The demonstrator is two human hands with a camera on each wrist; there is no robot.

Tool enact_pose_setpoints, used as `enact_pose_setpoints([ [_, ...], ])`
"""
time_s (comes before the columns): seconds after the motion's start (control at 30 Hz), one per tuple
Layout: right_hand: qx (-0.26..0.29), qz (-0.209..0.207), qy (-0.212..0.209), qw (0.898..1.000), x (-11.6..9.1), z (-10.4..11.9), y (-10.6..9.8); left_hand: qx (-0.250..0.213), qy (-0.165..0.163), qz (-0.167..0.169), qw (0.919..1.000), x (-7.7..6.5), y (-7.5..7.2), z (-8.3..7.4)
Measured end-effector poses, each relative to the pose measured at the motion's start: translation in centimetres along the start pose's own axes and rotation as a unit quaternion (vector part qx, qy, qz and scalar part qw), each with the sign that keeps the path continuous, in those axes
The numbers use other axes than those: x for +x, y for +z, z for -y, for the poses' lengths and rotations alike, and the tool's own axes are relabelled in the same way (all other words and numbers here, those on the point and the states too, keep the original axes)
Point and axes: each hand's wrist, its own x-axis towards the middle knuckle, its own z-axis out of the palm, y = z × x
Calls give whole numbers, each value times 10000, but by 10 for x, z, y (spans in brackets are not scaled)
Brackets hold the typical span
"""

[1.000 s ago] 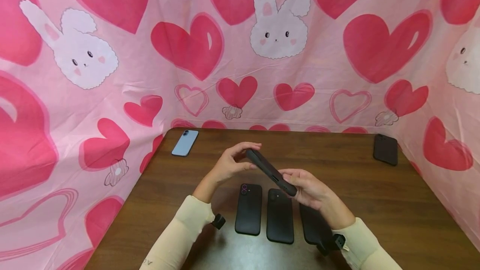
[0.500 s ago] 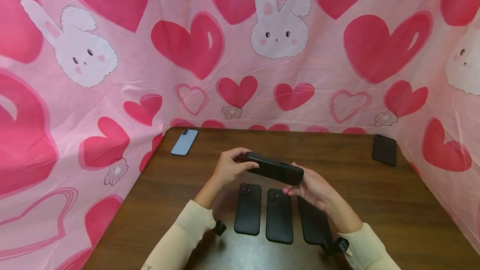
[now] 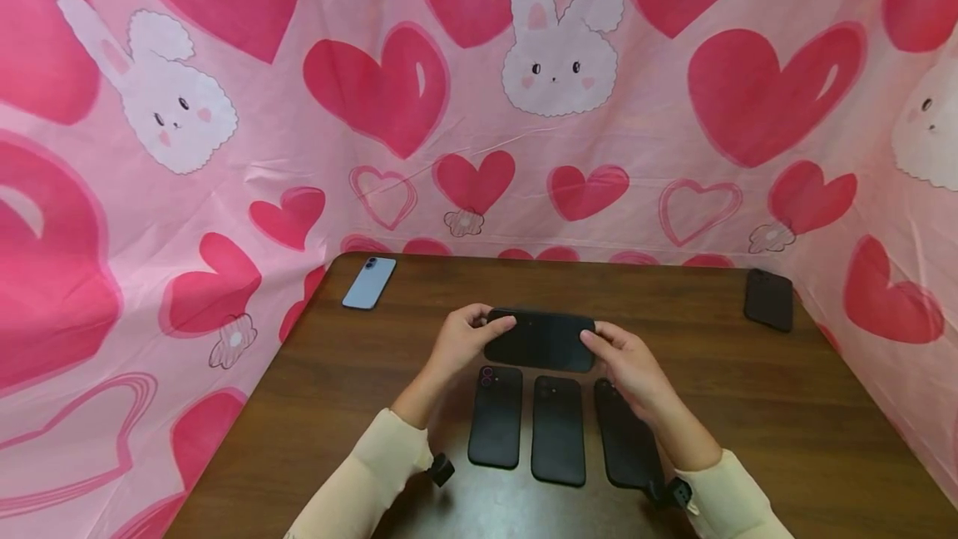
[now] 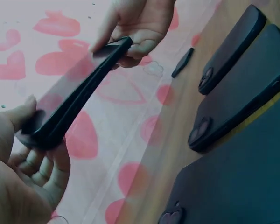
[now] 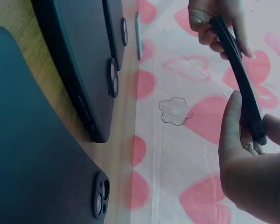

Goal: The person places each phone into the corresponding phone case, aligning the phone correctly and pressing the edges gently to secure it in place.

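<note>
A phone in a black case (image 3: 542, 343) is held sideways above the table, its dark glossy face turned up. My left hand (image 3: 458, 341) pinches one end, thumb on the face and fingers behind. At the other end, my right hand (image 3: 630, 363) grips it in the same way. In the left wrist view, a slit runs along the long side between the phone's glossy face and the black case edge (image 4: 91, 88). From the right wrist, the phone (image 5: 240, 79) appears edge-on and slightly bowed. The fingers behind it are partly hidden in the head view.
Below the hands lie a left black phone (image 3: 496, 418), a middle black phone (image 3: 558, 432) and a right black phone (image 3: 627, 439) in a row. A light blue phone (image 3: 369, 284) lies at the table's back left, another black one (image 3: 768, 299) at the back right.
The held phone has swung from a steep slant to nearly level, and its glossy face has turned up. My right hand has risen and turned, its thumb now on the face.
</note>
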Motion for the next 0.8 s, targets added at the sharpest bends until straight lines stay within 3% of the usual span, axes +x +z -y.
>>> enact_pose_setpoints([
  [0.1, -13, -144, 110, 9998, 1, -2, 1, -112, -469, 39, 9988, -1, 1, 3],
  [0.17, 69, -171, 176, 9997, 3, -3, 2, -425, -784, 145, 9959, -1, 1, 4],
  [0.37, 104, -348, 304, 9989, 5, -6, -1, -1064, -1263, 684, 9839, 0, -2, 7],
  [0.53, 111, -304, 284, 9991, 6, -8, -1, -913, -1128, 918, 9851, 0, -4, 11],
  [0.8, 146, -250, 222, 9993, 6, -8, -1, -679, -898, 806, 9904, -1, 0, 12],
])
